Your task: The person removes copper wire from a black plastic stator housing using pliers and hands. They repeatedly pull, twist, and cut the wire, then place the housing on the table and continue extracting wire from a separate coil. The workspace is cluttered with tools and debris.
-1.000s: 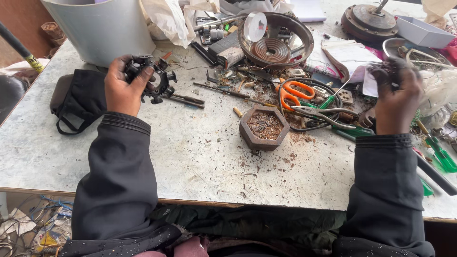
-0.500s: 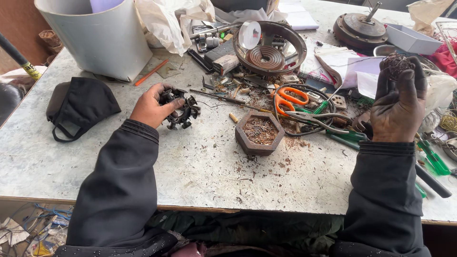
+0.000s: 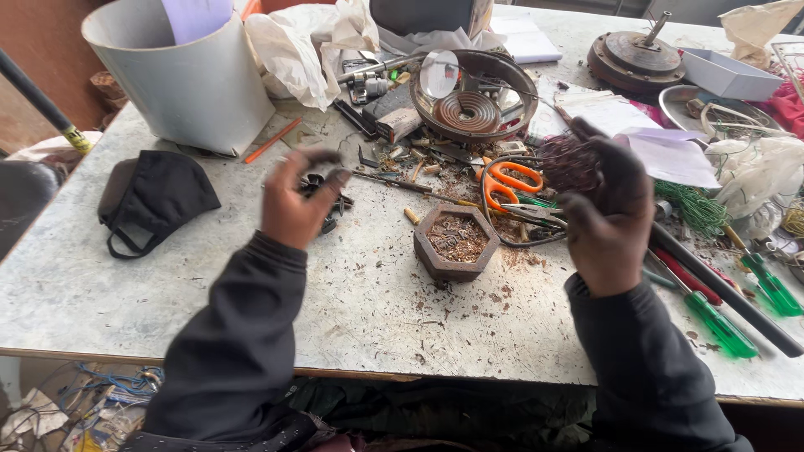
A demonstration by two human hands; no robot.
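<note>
Left edge of the worktop [image 3: 167, 310]: black face mask [image 3: 155, 197] lying flat, grey bucket [image 3: 188, 79] behind it, both well clear of the hands.

Left hand [image 3: 293, 209] is raised just above the worktop, motion-blurred. Fingers [image 3: 322, 159] look half-curled and open; I can't tell whether they grip anything. The small black fan-like part [image 3: 328, 201] sits right under and behind the palm, partly hidden, touching or nearly so.
Risk: if the hand drops blind onto that part, it could skid into the loose screws and scrap beside it.

Centre: hexagonal dish [image 3: 454, 243] full of brown shavings, standing upright between the two forearms. Either sleeve sweeping inward would tip it and scatter the fill over an already littered surface. Orange-handled scissors [image 3: 507, 180] lie just behind it, next to the round copper coil assembly [image 3: 473, 96].

Right hand [image 3: 607, 209] is lifted, fingers closed loosely around a bundle of dark reddish copper wire [image 3: 569, 163], held in the air above the scissors and cable clutter.
Risk: thin wire, loose hold; strands could snag on the scissors or the black cable below, or the bundle could unravel if pulled.

Far right: green-handled screwdrivers [image 3: 716, 322] near the worktop edge, close to the right elbow. A backward elbow move could knock them off.
</note>
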